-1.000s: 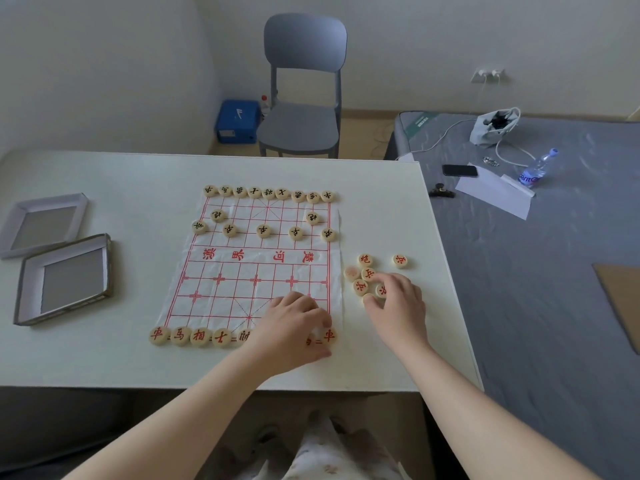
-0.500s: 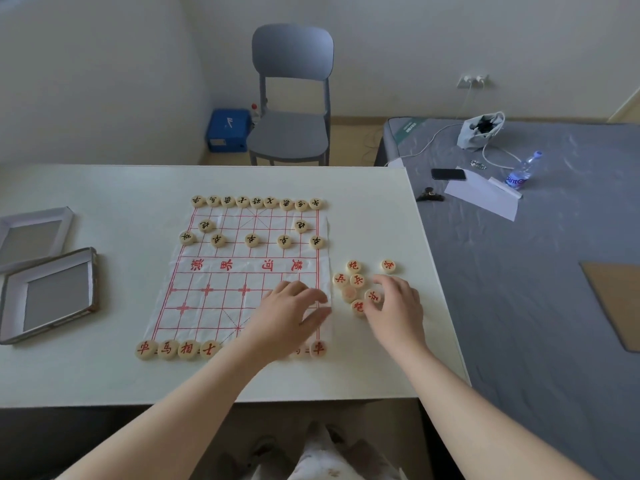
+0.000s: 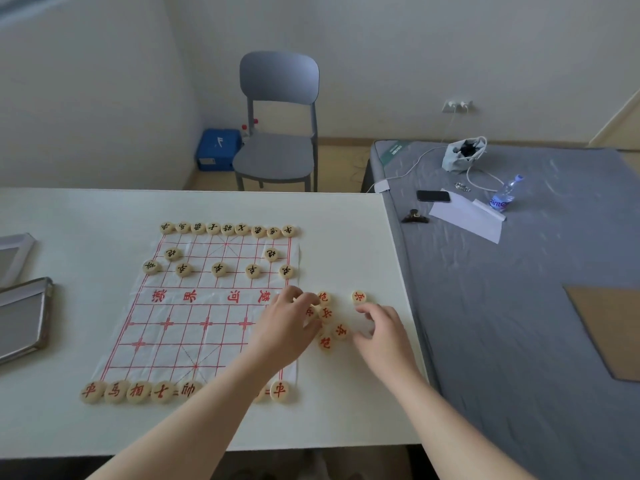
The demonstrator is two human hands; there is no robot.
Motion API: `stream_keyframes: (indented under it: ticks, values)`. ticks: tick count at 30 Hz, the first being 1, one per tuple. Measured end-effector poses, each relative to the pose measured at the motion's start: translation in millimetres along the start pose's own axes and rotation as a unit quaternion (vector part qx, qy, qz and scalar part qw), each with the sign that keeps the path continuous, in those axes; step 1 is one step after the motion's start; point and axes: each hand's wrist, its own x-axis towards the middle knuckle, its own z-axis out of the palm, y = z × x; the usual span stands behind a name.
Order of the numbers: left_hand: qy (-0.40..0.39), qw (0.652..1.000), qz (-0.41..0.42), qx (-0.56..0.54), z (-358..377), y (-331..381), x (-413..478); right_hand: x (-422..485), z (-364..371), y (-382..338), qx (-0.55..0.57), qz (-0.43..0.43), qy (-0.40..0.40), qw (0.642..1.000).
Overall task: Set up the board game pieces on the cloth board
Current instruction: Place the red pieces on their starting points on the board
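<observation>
Fingers (image 3: 298, 296) of the left hand (image 3: 287, 332) curl down onto the loose red pieces (image 3: 340, 331) right of centre; whether they pinch one is not visible. The right hand (image 3: 384, 336) curls beside the same pile, grip also unclear. The cloth board (image 3: 194, 306) lies left, on the white table (image 3: 346, 410).

— Classification of premises?
— I log a home, a bedroom by my reading. A grey mattress (image 3: 519, 323) stands right against the white worktop (image 3: 346, 237).
— Supporting evidence?
— On the mattress I note a phone (image 3: 433, 196), a water bottle (image 3: 504, 195), a hair clip (image 3: 415, 216) and a drawstring pouch (image 3: 462, 157), with a white cable (image 3: 420, 159) lying across it. A wall socket (image 3: 457, 106), one grey chair (image 3: 277, 133) and a blue shoebox (image 3: 218, 150) stand along plain walls.
</observation>
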Motion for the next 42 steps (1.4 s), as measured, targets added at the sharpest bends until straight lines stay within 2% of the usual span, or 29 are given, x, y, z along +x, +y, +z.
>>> stream_keyframes:
  ticks: [3,5,9,12,18,22,28,35,42]
  values:
    - [0.025,1.000,-0.002,-0.009,-0.1,1.2,0.4,5.2,-4.2,1.6,0.010,-0.014,0.024,1.000]
    - [0.024,1.000,0.000,0.000,0.5,1.1,0.3,5.1,-4.7,0.4,-0.003,-0.032,0.014,0.999]
    - [-0.004,1.000,0.006,0.018,3.9,0.6,2.9,1.2,0.9,0.0,-0.105,-0.083,-0.042,0.990]
    - [0.003,1.000,-0.003,0.011,4.4,-2.4,4.6,3.9,0.3,-1.9,-0.133,-0.094,-0.037,0.986]
    - [0.018,0.999,-0.049,-0.002,-2.3,-11.4,10.4,7.7,-1.5,-5.0,-0.129,-0.097,-0.049,0.986]
    - [-0.025,0.999,-0.017,0.013,-2.1,-9.1,11.8,9.8,4.9,-6.8,-0.133,-0.105,-0.020,0.985]
    - [-0.033,0.998,0.003,0.046,-3.4,-6.9,17.6,8.2,4.0,-1.9,-0.136,-0.111,0.001,0.984]
    - [-0.054,0.988,0.042,0.138,-6.7,-7.0,21.8,8.1,7.3,-8.4,-0.135,-0.107,0.012,0.985]
    - [0.012,0.995,0.030,0.095,-41.7,-40.5,6.9,4.5,25.3,-33.8,-0.081,-0.179,0.067,0.978]
